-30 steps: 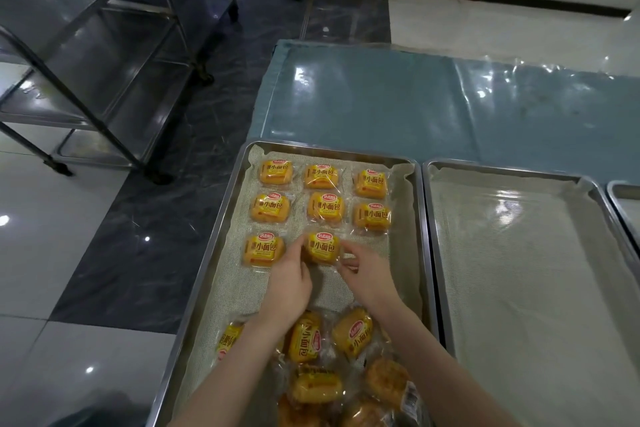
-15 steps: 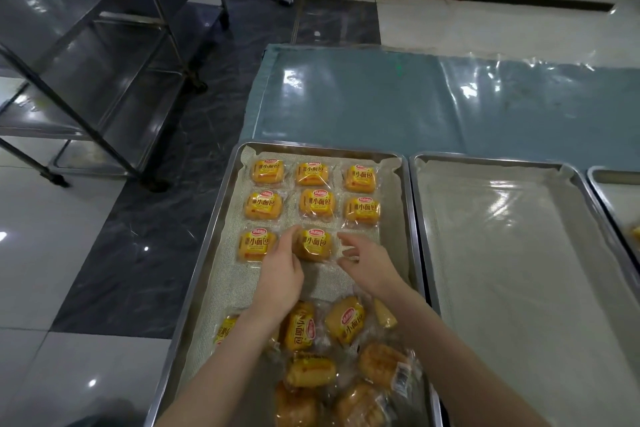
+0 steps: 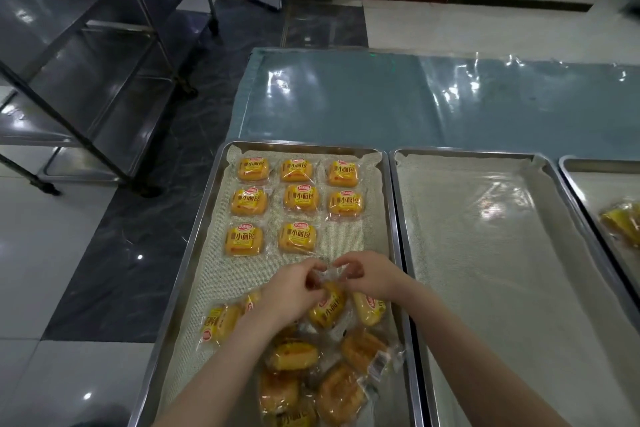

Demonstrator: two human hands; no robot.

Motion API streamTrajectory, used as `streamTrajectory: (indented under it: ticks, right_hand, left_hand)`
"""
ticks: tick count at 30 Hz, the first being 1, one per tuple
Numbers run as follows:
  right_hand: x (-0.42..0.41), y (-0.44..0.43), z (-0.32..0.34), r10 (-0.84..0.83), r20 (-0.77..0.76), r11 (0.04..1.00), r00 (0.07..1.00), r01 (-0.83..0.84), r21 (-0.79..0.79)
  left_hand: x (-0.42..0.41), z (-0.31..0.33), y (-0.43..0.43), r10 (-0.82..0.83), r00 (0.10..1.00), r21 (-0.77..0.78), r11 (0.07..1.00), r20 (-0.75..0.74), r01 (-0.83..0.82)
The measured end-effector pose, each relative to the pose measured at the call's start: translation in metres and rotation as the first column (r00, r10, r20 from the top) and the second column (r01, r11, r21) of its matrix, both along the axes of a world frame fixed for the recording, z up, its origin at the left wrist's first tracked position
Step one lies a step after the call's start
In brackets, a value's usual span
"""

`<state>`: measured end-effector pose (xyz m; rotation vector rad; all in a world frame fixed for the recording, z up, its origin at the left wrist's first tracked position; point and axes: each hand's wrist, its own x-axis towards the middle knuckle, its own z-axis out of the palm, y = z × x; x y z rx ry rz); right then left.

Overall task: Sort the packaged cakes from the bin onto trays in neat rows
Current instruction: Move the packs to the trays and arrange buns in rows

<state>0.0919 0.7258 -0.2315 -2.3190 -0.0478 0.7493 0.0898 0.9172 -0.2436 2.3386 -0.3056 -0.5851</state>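
Nearest you, a loose heap of cakes (image 3: 294,355) lies at the near end of the left tray (image 3: 204,218), on its woven liner. Just beyond it your left hand (image 3: 291,291) and right hand (image 3: 372,276) meet, each pinching the clear top edge of one packaged cake (image 3: 327,310) with curled fingers; whether it hangs free or leans on the heap is hard to tell. Farther up the same tray, eight sorted cakes (image 3: 299,199) lie in rows of three, three and two. The middle tray (image 3: 485,253) shows its liner, and a third tray (image 3: 568,170) holds blurred yellow packs (image 3: 621,224). All three trays sit on a blue table (image 3: 346,97) under clear plastic. Beyond are the tiled floor (image 3: 52,253) and a steel rack (image 3: 86,55).
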Motion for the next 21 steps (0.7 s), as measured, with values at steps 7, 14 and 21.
streamTrajectory:
  ticks: [7, 14, 21]
  right_hand:
    - [0.000, -0.006, 0.008, -0.091, -0.090, 0.979, 0.992, 0.105, 0.174]
    - [0.002, -0.005, -0.001, -0.439, -0.001, 0.858, 0.899, 0.420, 0.295]
    - [0.012, -0.004, -0.011, -0.685, 0.169, 0.728, 0.708, 0.661, 0.180]
  left_hand:
    - [0.018, 0.003, -0.001, 0.124, 0.992, -0.144, 0.982, 0.024, -0.120]
    - [0.029, 0.004, -0.023, 0.294, 0.952, -0.290, 0.921, 0.081, -0.260]
    - [0.014, -0.015, -0.035, 0.390, 0.899, -0.233, 0.910, 0.200, -0.343]
